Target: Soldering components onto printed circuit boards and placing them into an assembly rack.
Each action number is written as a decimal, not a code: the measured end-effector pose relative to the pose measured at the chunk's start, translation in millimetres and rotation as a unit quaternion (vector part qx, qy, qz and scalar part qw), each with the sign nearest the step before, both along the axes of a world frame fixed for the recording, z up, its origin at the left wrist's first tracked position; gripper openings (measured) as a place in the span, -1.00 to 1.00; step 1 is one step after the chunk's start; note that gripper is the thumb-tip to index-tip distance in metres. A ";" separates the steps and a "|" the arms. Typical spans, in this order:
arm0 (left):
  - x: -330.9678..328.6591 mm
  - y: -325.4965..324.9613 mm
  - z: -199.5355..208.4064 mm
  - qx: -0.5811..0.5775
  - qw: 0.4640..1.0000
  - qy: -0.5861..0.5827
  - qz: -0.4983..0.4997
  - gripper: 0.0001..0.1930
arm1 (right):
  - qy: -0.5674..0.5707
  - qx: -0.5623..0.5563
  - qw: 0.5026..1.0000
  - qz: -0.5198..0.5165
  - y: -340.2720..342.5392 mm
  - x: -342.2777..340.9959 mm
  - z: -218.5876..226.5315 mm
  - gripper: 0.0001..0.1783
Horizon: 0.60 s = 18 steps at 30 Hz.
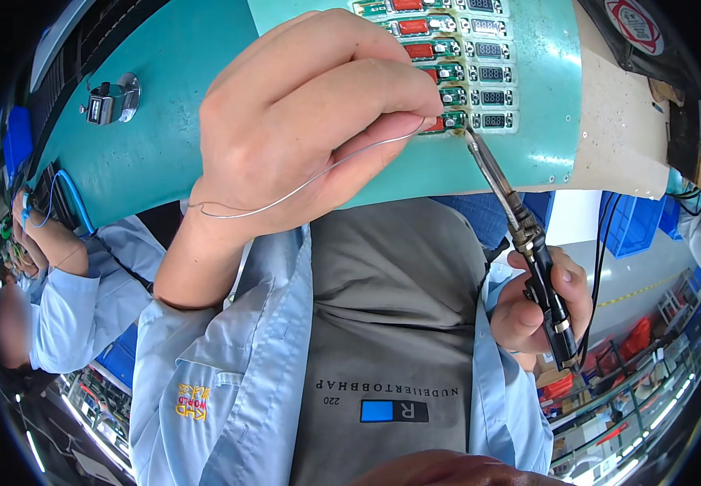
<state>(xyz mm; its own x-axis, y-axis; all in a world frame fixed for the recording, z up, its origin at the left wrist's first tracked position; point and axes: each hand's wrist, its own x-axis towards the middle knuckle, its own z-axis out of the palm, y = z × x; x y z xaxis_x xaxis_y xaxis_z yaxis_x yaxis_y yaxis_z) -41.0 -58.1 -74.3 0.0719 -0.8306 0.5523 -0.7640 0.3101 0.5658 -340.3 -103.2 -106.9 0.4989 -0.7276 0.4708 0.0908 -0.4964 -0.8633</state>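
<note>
My left hand point(302, 121) is closed, its thumb and fingertips pinching a thin silvery solder wire point(310, 185) that curves back below the hand toward the wrist. In my right hand point(546, 304) is a soldering iron point(528, 235) with a dark handle and a metal shaft, tilted up and to the left. Its tip is at the right end of the nearest green circuit board point(453, 121), close to my left fingertips; whether it touches the joint is too small to tell. Several such boards with red parts lie in a column, beside small dark digit displays point(493, 97). My left hand covers part of the boards.
A teal mat point(549, 154) covers the bench, with a metal hand counter point(103, 105) at left. Dark cables point(601, 275) hang beside the iron. Blue bins point(632, 227) stand beyond the bench edge at right. Another person's sleeve point(67, 312) is at left.
</note>
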 end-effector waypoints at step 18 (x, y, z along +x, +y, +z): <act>-2.3 -3.1 -3.9 0.014 1.000 -0.006 -0.017 -0.78 | 0.054 -0.014 0.998 0.021 -3.3 1.0 5.5 -0.50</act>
<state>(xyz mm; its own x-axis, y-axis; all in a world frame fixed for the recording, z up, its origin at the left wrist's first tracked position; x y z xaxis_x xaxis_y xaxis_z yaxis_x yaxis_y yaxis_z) -43.3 -61.2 -78.2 0.0359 -0.8481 0.5286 -0.7604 0.3201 0.5652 -339.3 -106.5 -101.4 0.5771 -0.6931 0.4320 0.0190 -0.5175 -0.8555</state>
